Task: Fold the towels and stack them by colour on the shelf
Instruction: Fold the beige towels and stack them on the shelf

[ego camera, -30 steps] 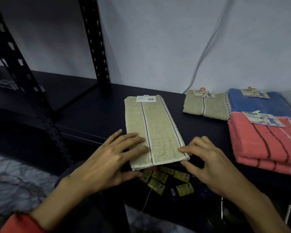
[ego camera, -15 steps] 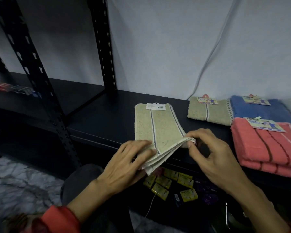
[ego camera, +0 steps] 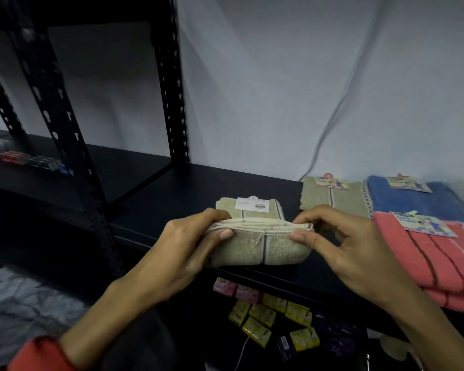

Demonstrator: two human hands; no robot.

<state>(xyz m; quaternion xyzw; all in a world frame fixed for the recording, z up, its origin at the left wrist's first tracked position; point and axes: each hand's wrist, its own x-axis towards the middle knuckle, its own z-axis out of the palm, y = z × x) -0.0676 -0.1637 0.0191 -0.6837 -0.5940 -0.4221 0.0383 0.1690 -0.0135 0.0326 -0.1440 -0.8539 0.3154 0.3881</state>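
From the head camera we see the beige towel (ego camera: 255, 247) on the dark shelf (ego camera: 188, 191), its near half doubled up between both hands. The left hand (ego camera: 184, 253) pinches its left edge, the right hand (ego camera: 343, 253) its right edge — thumbs on the near face. Beyond the right hand lie a folded beige towel (ego camera: 335, 198), a blue towel (ego camera: 415, 200) and a coral stack (ego camera: 445, 263); below the hands, soap packets (ego camera: 263, 317).

Towel (ego camera: 255, 250) on shelf (ego camera: 172, 199), stacked towels (ego camera: 413, 210) to its right.
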